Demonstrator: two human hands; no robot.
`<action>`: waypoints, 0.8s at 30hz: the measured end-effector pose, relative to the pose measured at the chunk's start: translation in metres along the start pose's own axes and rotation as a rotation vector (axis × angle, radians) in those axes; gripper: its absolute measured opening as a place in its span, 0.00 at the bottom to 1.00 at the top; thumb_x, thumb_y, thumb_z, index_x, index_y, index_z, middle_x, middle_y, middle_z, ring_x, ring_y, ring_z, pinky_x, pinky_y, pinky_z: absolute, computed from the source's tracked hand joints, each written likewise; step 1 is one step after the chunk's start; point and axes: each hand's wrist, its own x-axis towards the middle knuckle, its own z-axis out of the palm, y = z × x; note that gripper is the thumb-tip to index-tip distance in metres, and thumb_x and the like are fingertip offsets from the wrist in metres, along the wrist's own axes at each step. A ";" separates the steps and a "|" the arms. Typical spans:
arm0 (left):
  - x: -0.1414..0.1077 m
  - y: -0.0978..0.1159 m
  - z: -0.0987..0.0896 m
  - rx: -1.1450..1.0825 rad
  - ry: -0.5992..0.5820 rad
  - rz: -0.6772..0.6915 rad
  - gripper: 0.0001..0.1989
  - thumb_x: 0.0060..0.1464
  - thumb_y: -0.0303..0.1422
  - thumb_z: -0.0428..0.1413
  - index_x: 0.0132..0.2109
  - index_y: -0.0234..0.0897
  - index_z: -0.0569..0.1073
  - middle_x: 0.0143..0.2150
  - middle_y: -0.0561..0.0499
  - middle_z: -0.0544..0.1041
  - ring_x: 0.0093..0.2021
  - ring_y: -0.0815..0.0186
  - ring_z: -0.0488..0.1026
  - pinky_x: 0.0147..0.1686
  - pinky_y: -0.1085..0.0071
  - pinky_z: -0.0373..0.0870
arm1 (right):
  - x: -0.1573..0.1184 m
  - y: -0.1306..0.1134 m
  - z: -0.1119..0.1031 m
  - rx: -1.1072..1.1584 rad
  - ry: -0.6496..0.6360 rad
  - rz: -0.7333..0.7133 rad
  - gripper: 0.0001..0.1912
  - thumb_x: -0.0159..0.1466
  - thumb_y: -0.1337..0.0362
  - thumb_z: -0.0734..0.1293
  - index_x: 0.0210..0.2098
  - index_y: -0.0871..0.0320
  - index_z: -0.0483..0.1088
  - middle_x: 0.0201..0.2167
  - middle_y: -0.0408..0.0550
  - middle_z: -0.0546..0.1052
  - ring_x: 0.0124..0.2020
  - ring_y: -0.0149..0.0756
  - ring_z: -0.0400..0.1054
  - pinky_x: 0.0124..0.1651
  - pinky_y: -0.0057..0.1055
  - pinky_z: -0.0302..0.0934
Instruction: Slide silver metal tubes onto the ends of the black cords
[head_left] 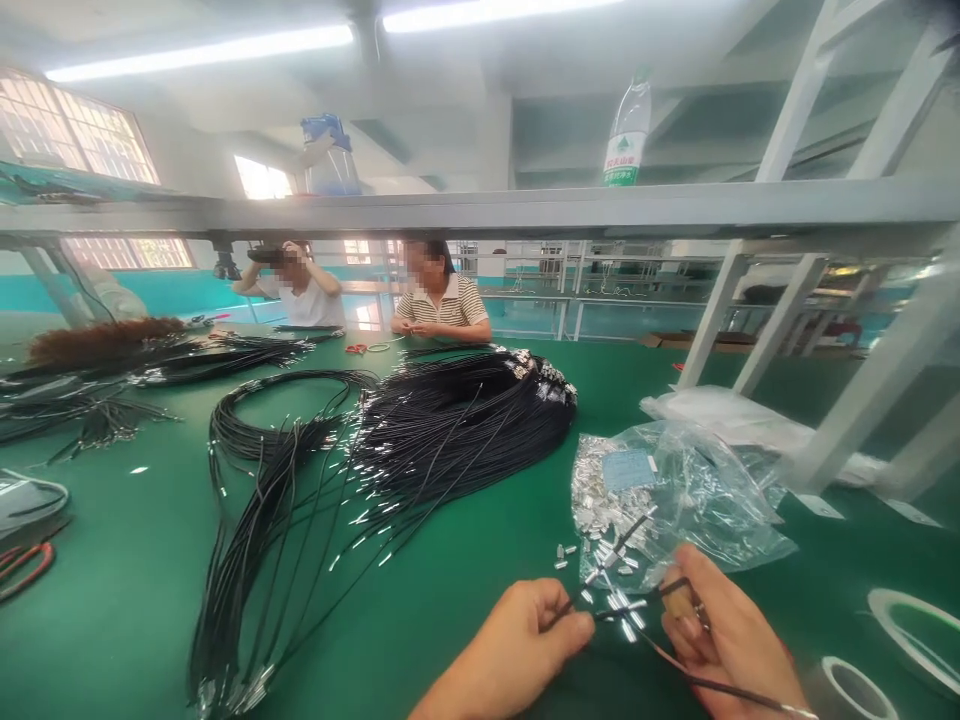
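2 bare hands point(525, 640) gripping black cords point(634, 608); clear bag point(697, 500) of metal pieces just beyond.

Water bottle point(628, 140) on the grey shelf point(480, 208)

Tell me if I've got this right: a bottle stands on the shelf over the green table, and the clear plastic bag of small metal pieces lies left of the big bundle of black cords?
Not quite: the head view shows the clear plastic bag right of the big bundle of black cords. The bottle does stand on the shelf.
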 end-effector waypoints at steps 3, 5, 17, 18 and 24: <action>0.001 -0.001 0.002 -0.017 0.015 0.019 0.16 0.55 0.40 0.52 0.26 0.38 0.57 0.21 0.60 0.54 0.23 0.74 0.49 0.23 0.72 0.45 | -0.002 0.005 0.001 -0.051 -0.050 -0.052 0.31 0.43 0.47 0.78 0.28 0.57 0.57 0.13 0.34 0.56 0.14 0.21 0.45 0.16 0.19 0.39; 0.002 -0.003 0.003 -0.029 0.016 0.028 0.15 0.55 0.40 0.52 0.26 0.37 0.58 0.21 0.60 0.54 0.23 0.74 0.49 0.24 0.72 0.45 | -0.004 0.011 0.005 -0.081 -0.101 -0.053 0.30 0.44 0.47 0.78 0.30 0.57 0.59 0.14 0.33 0.55 0.15 0.21 0.45 0.17 0.18 0.40; 0.005 -0.005 -0.003 -0.171 0.174 0.042 0.21 0.51 0.51 0.54 0.27 0.38 0.57 0.19 0.63 0.52 0.21 0.75 0.46 0.22 0.73 0.43 | -0.009 0.009 0.012 -0.131 -0.231 0.045 0.30 0.48 0.46 0.76 0.38 0.60 0.65 0.15 0.32 0.52 0.17 0.18 0.35 0.19 0.18 0.31; 0.005 -0.005 -0.004 -0.174 0.188 0.033 0.22 0.51 0.51 0.53 0.28 0.38 0.57 0.19 0.63 0.52 0.21 0.75 0.45 0.21 0.74 0.43 | -0.007 0.005 0.010 -0.124 -0.206 0.030 0.29 0.49 0.46 0.75 0.39 0.61 0.66 0.15 0.33 0.51 0.17 0.18 0.35 0.19 0.18 0.31; 0.004 -0.005 -0.001 -0.183 0.094 0.058 0.21 0.51 0.49 0.55 0.27 0.38 0.58 0.19 0.63 0.51 0.21 0.76 0.46 0.21 0.73 0.42 | -0.005 0.007 0.009 -0.050 -0.222 0.023 0.25 0.52 0.50 0.75 0.38 0.62 0.69 0.17 0.33 0.47 0.18 0.20 0.35 0.19 0.19 0.34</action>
